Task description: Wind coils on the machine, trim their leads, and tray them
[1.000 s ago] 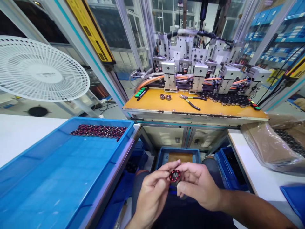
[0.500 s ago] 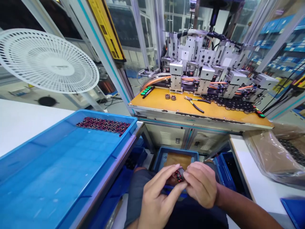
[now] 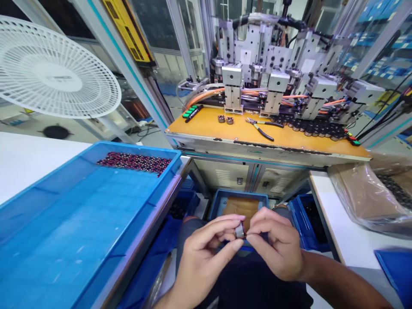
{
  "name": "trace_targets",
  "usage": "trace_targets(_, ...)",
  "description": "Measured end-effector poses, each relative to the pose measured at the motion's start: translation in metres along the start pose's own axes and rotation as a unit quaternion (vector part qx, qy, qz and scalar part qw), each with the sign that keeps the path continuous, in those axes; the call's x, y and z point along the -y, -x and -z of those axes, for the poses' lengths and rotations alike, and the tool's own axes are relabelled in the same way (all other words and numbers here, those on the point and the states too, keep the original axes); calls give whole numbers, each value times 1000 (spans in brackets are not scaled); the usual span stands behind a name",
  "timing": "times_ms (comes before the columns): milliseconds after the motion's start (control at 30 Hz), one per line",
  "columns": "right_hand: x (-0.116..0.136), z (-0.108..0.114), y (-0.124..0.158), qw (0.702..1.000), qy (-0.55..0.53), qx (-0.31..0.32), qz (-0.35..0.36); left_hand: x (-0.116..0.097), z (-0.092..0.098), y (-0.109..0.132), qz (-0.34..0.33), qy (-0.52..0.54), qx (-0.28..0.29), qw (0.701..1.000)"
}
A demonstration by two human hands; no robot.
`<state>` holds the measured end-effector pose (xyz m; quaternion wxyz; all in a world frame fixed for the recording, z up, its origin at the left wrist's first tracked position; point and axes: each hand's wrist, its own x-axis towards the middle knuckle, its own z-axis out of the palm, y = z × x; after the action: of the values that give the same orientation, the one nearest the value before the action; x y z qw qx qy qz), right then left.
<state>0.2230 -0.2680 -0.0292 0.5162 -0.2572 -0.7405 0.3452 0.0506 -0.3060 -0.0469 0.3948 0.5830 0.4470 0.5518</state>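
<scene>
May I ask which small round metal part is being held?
The grey metal ring between the left hand and right hand, unlike the round parts resting on the orange worktop.

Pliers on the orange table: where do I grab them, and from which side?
I'd take the pliers by the handles, coming from the front right. They lie flat and spread open, with the metal tips pointing left and the nearer handle slanting toward the table's front edge. The far handle ends close to the black parts, so the front probably gives more room.
</scene>
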Motion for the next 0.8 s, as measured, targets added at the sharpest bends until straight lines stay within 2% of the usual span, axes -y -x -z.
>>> trace_targets(67, -4, 1, 4, 999, -19, -11, -34, -1, -1, -1, 17, 33, -2, 999)
trace_targets(133, -9, 9, 8, 996, -29, -21, -76, -3, -1, -2, 5, 24, -7, 1000)
trace_targets(200, -13, 25, 9, 993, -16, -26, -115, -6, 2, -4, -30, -20, -12, 999)
trace_targets(267, -11, 45, 4, 993, 52, -34, -104, -9, 6, -7, -76, -80, -3, 994)
trace_targets(300, -8, 55, 0, 992, 110, -31, -60, -11, 8, -8, -99, -110, 8, 989)
trace_targets(333, -3, 63, -6, 984, 176, -17, 10, -13, 10, -9, -119, -139, 22, 983)
trace_targets(367, 4, 68, -12, 965, 242, 11, 105, -15, 11, -11, -138, -163, 35, 976)
trace_targets(433, 17, 71, -25, 886, 343, 101, 296, -18, 11, -12, -171, -196, 55, 964)
trace_targets(467, 21, 69, -31, 841, 370, 142, 368, -19, 10, -12, -184, -205, 61, 959)
trace_targets(500, 24, 66, -36, 805, 387, 175, 415, -20, 10, -12, -193, -210, 64, 956)
trace_targets(533, 25, 62, -40, 782, 398, 199, 437, -20, 10, -11, -197, -212, 67, 955)
trace_targets(567, 24, 57, -43, 773, 405, 222, 435, -21, 10, -9, -197, -213, 66, 955)
trace_targets(600, 21, 53, -45, 779, 406, 245, 411, -21, 10, -8, -193, -211, 65, 956)
trace_targets(667, 16, 45, -44, 813, 386, 282, 333, -20, 12, -5, -181, -202, 59, 961)
trace_targets(800, 15, 34, -35, 924, 214, 304, 85, -20, 15, -2, -158, -165, 46, 972)
